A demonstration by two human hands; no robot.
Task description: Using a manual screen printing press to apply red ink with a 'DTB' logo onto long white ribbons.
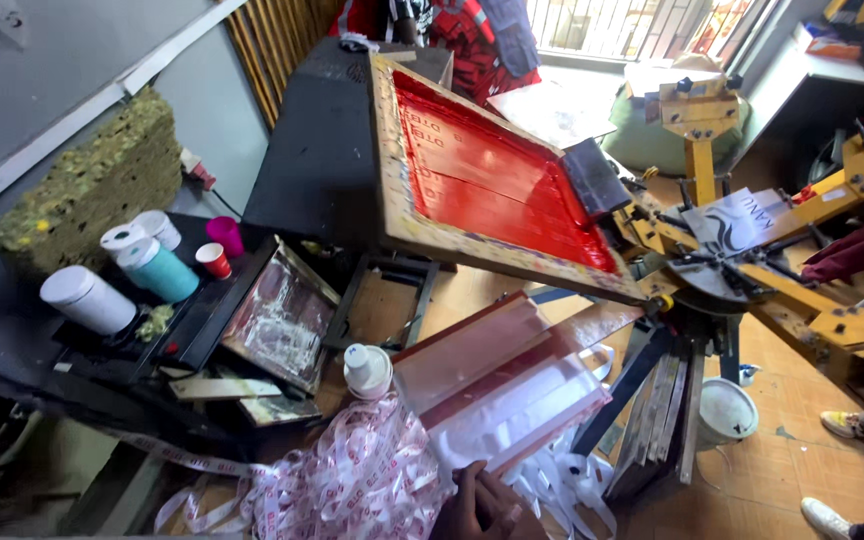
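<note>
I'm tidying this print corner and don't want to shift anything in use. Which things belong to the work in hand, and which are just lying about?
In use:
hand on the printed ribbon heap
flat board beside it
raised red screen frame

Lying about:
white bottle
pink cups
tape rolls
white bucket

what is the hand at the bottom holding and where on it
One hand grips the near bottom edge of the clear plastic sheets on the board; which hand it is cannot be told.
</note>
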